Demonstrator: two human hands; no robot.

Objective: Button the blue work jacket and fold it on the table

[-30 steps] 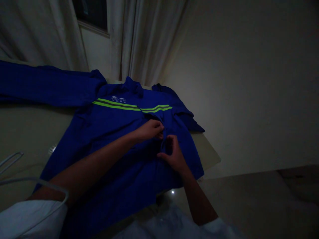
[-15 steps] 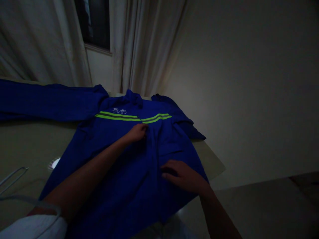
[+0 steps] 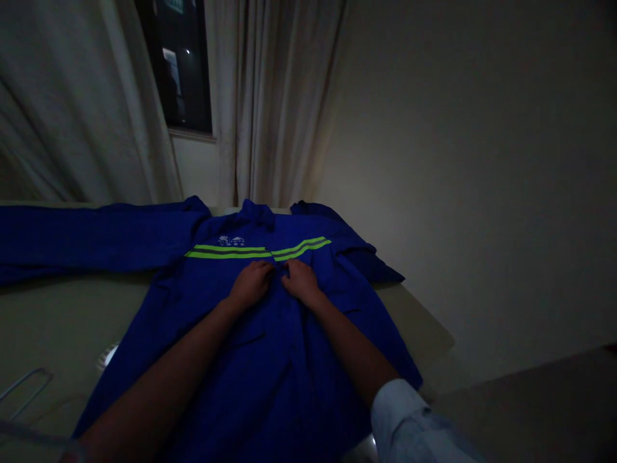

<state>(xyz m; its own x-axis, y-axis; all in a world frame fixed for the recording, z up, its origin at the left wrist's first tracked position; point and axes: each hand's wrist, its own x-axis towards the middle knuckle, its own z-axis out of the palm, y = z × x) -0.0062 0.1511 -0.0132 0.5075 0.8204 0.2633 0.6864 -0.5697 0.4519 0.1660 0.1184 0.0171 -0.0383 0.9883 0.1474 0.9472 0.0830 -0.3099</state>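
A blue work jacket (image 3: 226,350) lies spread out, front side up, collar at the far end. Two bright yellow-green stripes cross its chest, and a white printed logo sits above them on the left. Just under the stripes, my left hand (image 3: 253,281) has its fingers closed on the cloth at the front opening. Facing it a short gap away, my right hand (image 3: 301,281) pinches the other side of the opening. The fingertips are dim, so the exact fold or fastener between them is unclear.
The jacket rests on a pale table (image 3: 58,321) with its corner at the right. A wire hanger (image 3: 29,386) lies at the lower left, and a small bright round object (image 3: 108,355) shows beside the jacket. Curtains (image 3: 274,96), a dark window (image 3: 180,71) and a wall (image 3: 457,161) stand behind.
My right hand has moved up and left from the lower jacket front to the opening beside my left hand, and has closed. The view has tilted up slightly.
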